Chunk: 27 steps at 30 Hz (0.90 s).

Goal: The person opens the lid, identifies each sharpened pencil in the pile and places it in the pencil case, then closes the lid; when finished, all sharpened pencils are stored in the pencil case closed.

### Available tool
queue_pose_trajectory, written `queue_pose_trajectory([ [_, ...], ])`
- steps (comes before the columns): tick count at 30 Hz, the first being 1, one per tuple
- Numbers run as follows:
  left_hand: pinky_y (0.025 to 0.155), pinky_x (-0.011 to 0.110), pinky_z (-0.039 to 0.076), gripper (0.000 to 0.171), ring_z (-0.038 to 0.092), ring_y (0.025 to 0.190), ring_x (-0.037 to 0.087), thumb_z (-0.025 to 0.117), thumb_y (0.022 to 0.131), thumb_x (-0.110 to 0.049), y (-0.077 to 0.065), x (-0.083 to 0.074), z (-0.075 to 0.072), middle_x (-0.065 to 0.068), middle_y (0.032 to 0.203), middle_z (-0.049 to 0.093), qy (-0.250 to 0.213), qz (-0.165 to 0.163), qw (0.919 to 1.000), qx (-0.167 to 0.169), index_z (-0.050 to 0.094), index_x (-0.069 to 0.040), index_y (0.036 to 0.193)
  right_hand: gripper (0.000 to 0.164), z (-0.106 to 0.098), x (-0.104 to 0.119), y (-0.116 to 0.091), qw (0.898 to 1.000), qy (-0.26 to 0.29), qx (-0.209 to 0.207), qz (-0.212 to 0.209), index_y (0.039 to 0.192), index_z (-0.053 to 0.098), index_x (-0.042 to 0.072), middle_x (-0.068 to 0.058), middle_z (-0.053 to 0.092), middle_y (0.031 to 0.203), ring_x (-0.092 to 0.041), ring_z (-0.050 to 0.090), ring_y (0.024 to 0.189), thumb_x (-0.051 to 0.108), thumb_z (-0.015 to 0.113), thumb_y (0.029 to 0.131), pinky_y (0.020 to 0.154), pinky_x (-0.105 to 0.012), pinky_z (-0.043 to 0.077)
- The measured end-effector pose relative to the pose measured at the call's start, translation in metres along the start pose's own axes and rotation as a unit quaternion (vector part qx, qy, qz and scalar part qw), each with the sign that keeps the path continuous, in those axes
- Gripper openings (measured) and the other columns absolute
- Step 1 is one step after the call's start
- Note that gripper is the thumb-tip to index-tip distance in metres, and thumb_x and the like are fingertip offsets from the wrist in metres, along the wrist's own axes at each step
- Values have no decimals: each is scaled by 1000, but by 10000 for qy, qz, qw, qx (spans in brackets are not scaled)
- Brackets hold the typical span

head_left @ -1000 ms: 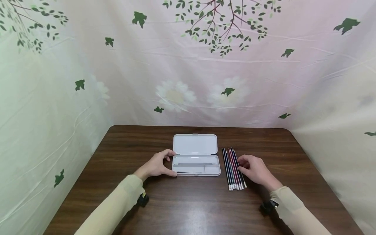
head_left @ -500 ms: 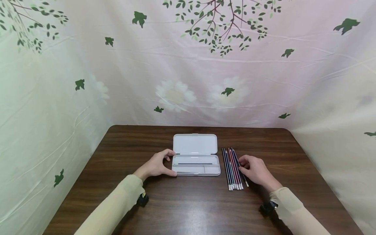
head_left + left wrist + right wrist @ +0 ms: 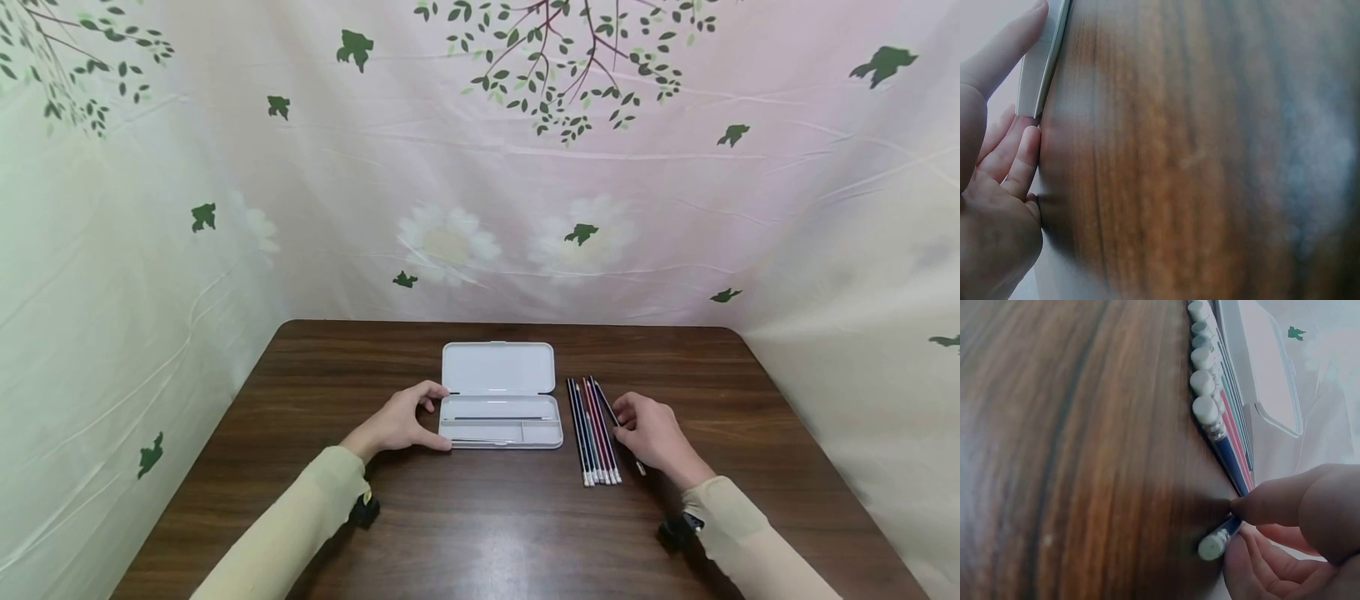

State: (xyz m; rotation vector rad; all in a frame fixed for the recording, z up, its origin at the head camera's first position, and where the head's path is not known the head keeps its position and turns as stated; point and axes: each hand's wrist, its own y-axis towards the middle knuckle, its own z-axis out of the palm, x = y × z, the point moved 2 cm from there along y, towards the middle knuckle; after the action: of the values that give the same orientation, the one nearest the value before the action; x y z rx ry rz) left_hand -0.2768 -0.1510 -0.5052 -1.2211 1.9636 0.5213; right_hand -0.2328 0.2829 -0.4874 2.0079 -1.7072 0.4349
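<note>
A white pencil case lies with its lid swung back, its tray divided into compartments. My left hand grips the case's left end, thumb at the front edge and fingers toward the hinge. In the left wrist view, the thumb lies along the case's side. My right hand pinches a dark blue pencil between thumb and fingers, its white eraser end toward the camera. Right beside it, several dark and red pencils lie in a row, erasers toward me.
The brown wooden table reaches back to a hanging cloth printed with leaves and flowers. Cloth also hangs on both sides. The pencil row lies just right of the case.
My right hand has shifted slightly right, and the rightmost pencil has slid out of the row, its eraser end angling rightward. The left hand and case have stayed still.
</note>
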Motion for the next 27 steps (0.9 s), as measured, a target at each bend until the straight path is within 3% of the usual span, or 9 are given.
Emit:
queue_pose_trajectory([
  [15, 103, 41, 44, 83, 56, 112, 16, 101, 69, -41, -1, 0, 0, -3, 130, 61, -24, -62, 10000, 13, 59, -20, 137, 32, -6, -1, -2, 9995, -78, 74, 284, 111, 69, -7, -12, 74, 90, -24, 71, 82, 1, 75, 81, 73, -42, 57],
  [27, 102, 42, 44, 83, 56, 112, 17, 101, 67, -40, -1, 0, 0, -3, 129, 61, -37, -53, 10000, -41, 60, -19, 137, 23, -11, 6, 6, 9997, -190, -77, -152, 104, 74, -2, -8, 74, 89, -20, 69, 80, 0, 72, 82, 74, -43, 56],
])
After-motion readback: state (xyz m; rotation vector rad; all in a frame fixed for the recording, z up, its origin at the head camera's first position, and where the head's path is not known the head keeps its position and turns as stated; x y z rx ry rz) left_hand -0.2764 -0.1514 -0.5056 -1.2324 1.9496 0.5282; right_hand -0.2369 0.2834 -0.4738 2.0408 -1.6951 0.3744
